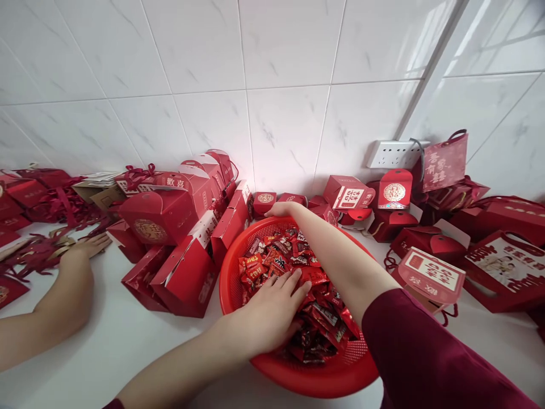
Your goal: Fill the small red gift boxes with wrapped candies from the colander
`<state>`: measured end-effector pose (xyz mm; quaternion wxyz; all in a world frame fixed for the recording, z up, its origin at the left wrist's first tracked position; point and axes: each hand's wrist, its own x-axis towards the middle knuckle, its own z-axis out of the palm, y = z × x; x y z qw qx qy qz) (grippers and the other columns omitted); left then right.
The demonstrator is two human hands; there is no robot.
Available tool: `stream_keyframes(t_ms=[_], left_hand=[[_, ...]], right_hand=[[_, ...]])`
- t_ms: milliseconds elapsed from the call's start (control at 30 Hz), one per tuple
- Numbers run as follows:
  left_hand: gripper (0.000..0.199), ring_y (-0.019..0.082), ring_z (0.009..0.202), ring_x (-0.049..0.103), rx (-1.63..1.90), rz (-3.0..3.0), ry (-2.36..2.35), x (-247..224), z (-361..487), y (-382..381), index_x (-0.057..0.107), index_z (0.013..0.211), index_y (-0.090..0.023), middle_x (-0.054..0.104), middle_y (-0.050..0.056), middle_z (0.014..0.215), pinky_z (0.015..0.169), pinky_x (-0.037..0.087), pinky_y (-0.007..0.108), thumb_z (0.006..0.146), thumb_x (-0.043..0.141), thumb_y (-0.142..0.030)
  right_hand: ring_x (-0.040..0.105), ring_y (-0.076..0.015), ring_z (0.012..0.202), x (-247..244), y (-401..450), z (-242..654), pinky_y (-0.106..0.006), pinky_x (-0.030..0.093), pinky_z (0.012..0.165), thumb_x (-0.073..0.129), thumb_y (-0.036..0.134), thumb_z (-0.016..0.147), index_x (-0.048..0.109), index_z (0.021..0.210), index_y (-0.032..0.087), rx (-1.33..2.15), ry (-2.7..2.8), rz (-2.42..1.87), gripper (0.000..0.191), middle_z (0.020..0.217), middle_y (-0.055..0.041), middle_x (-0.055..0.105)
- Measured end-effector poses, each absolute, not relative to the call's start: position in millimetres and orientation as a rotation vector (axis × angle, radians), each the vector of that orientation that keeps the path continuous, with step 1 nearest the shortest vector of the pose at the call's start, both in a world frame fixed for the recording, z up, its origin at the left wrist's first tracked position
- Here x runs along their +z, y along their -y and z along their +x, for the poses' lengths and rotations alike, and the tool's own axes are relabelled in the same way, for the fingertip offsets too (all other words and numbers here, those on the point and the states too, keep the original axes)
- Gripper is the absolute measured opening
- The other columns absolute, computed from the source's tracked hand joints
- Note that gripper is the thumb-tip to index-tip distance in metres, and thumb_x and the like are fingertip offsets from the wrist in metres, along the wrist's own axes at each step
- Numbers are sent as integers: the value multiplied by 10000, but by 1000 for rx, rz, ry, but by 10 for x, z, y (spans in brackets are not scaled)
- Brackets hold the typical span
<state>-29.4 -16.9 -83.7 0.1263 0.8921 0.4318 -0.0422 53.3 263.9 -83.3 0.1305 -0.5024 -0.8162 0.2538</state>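
Note:
A round red plastic basket [238, 284] with perforated walls stands before me, holding a heap of wrapped candies [326, 318] in red and dark wrappers. My left hand [270, 307] lies palm down on the candies, its fingers stretched out and slightly apart. Across the basket reaches my right arm; my right hand [283, 209] is curled over the far rim, with most of its fingers hidden behind the edge. Close by the basket's left side stand red gift boxes [187, 278], several of them with their tops open.
Another person's hands [87, 244] rest on the white table at left, near dark red ribbons [42, 253]. Small red boxes [349, 193] and larger handled boxes [506, 261] crowd the right side. A white power strip [394, 154] sits against the tiled wall [285, 51].

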Motion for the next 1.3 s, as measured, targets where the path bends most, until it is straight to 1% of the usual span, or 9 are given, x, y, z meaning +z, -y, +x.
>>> stream_keyframes(t_ms=[400,533,733,867,933,1000,1100,1167,1300], left_hand=[[778,378,1478,299,-69,2596,-1254,-808,-304,191,298,1556,-209,239,168,1637,1175,314,553,865,653,-266],[781,384,1466,322,-49,2604,-1264,-835,-315,181,310,1550,-229,229,158,1642,1169,323,549,861,676,-277],[659,356,1332,512,-23,2687,-1251,-712,-281,156,375,1520,-232,357,135,1590,1074,438,467,913,625,-296],[258,235,935,672,163,2797,-1329,-363,-241,266,662,1079,-171,645,88,1184,842,505,358,1002,484,-340],[342,168,763,619,280,2785,-1308,-146,-271,368,621,843,-170,633,32,903,719,470,306,1023,437,-395],[357,148,763,584,512,2777,-1266,41,-330,457,571,784,-174,599,10,824,717,450,286,1022,441,-406],[245,154,944,607,822,2741,-1287,176,-409,498,596,846,-180,642,25,1006,865,461,282,1007,480,-325],[175,173,1121,589,919,2675,-1407,152,-428,464,627,1058,-205,615,34,1232,978,447,294,992,508,-314],[531,213,1363,467,821,2529,-1684,-36,-408,344,420,1462,-260,451,29,1513,1124,391,344,981,511,-465]], right_hand=[[641,-227,1049,-461,-2463,820,-436,560,885,614,366,967,608,1235,165,737,1918,-1464,335,1242,-93,623],[696,-193,944,-260,-2184,1225,-336,573,865,605,261,958,691,1116,116,717,1708,-1332,232,1066,-108,728],[728,-188,916,-42,-1332,1958,-317,597,843,643,264,888,732,1079,131,708,1548,-1125,249,1053,-101,759],[726,-203,896,-84,-769,2304,-305,597,805,734,358,807,769,980,175,746,1479,-1074,254,1015,-76,765],[726,-194,846,-143,-600,2385,-289,599,755,740,408,805,766,976,190,823,1482,-1100,278,964,-67,766],[723,-186,832,-196,-513,2412,-282,595,752,736,436,812,758,962,199,908,1547,-1099,281,946,-60,765],[714,-194,906,-233,-477,2395,-302,574,842,716,452,834,753,964,207,939,1748,-1075,280,982,-56,766],[704,-206,952,-231,-467,2376,-319,556,883,696,451,855,752,983,210,917,1865,-1071,279,998,-52,765],[697,-212,913,-188,-396,2348,-329,555,799,625,429,910,739,1031,223,892,2094,-1065,265,1010,-49,756]])
